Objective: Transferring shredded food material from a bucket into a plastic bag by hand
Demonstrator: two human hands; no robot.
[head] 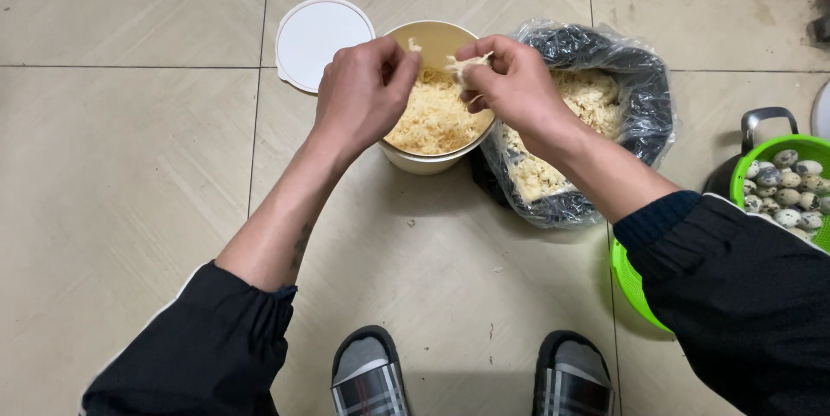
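The left hand (361, 92) and the right hand (510, 80) both pinch pale shredded strands (467, 61) above the cream tub (432, 159), beside the black bag (640, 105).

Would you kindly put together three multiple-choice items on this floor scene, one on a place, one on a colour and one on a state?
1. Where does the white lid lie?
A. On the floor left of the beige tub
B. On top of the tub
C. Inside the green colander

2. What colour is the colander holding the speckled eggs?
A. Red
B. Bright green
C. Blue

3. In what state is the beige tub?
A. Closed
B. Open and empty
C. Open with pale shreds inside

Answers:
1. A, the lid rests flat on the tiles beside the tub's left rim.
2. B, its rim and wall are bright green.
3. C, the shreds fill the uncovered tub, and the left hand and right hand pull a strand apart over it.
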